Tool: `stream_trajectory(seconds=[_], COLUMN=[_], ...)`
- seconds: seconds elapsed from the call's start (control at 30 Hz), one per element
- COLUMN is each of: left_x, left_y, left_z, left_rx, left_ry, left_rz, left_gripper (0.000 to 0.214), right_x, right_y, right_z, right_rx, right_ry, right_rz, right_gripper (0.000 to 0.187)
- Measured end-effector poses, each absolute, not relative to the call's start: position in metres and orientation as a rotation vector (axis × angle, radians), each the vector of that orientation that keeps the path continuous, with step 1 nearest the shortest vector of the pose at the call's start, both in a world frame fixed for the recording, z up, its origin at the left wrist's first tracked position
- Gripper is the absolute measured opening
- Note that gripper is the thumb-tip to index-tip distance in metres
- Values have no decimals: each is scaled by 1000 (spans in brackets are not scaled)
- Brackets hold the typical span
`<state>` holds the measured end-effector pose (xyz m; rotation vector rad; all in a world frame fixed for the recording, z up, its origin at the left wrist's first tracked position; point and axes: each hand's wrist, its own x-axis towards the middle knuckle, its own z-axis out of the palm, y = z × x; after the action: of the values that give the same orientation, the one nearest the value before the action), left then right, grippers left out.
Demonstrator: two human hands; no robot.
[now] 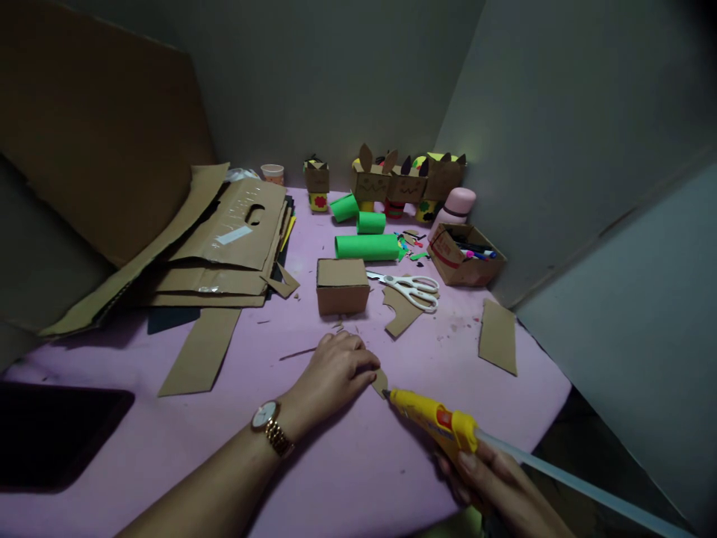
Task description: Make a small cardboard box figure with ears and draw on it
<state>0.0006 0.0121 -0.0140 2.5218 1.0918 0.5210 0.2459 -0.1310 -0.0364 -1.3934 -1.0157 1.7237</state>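
Observation:
My left hand [334, 370], with a watch on its wrist, rests on the pink table with fingers curled, pinching a small cardboard piece [381, 382]. My right hand [493, 486] grips a yellow glue gun [434, 426] with a clear glue stick sticking out behind. The gun's nozzle touches the small cardboard piece. A little cardboard box [342, 285] stands just beyond my left hand.
White scissors [411, 288] lie on a cardboard cutout [399, 314]. Green paper tubes [367, 246], cardboard animal figures [406, 183], a marker box [466, 258], a pink bottle [458, 205] stand behind. Stacked cardboard sheets [224, 246] lie left, a strip [498, 336] right, a dark object [50, 433] near left.

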Motion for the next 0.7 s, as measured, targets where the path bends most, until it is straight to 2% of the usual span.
stream_trajectory(seconds=[0.23, 0.4, 0.57, 0.7], left_x=[1, 1, 1, 1], left_y=[12, 11, 12, 12], left_z=[-11, -11, -11, -12], left_rx=[2520, 2514, 2511, 2527], left_ry=[1098, 1102, 1097, 1099], left_rz=[488, 484, 486, 486], left_gripper=[15, 15, 15, 15], right_x=[252, 256, 259, 257], right_y=[-135, -136, -138, -139], right_z=[-44, -49, -49, -43], right_rx=[-1423, -1462, -1495, -1511], right_ry=[-1001, -1006, -1047, -1057], right_rz=[1708, 1705, 1687, 1687], right_gripper=[40, 53, 50, 58])
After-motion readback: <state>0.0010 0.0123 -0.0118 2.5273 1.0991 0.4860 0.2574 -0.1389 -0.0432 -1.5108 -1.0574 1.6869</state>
